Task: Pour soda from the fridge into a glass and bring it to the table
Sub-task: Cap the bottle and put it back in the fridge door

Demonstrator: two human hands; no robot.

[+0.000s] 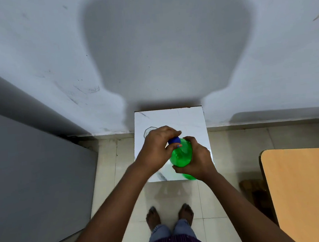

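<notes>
feet (169,216): bare, on the tiled floor (223,192), toes just short of the small table; legs and shirt cut off by bottom edge.
wood table (303,191): orange top at right, near, cut off by right and bottom edges; dark blurry thing under its left edge, can't tell what.
fridge (35,178): grey slab at left, door closed, cut off by left edge; narrow strip of floor between it and the small table.
right hand (196,162): grip wrapped round the bottle body, fingers clenched on it; hides the bottle's lower part.
bottle (182,153): green, see-through, upright or slightly tilted over the small table's front half; base pokes out below the right hand near the front edge; whether it rests on the top or is lifted, can't tell; liquid level not readable.
left hand (157,145): fingers pinched on the cap; motion-blurred.
cap (174,140): blue, on the bottle neck, mostly covered by fingers.
small table (189,118): white marble-look top, back edge against the wall; rear right part bare.
glass (149,131): clear, only rim outline shows behind the left hand, rear left of the top; contents not readable.
wall (35,54): grey, scuffed, person's shadow on it.
</notes>
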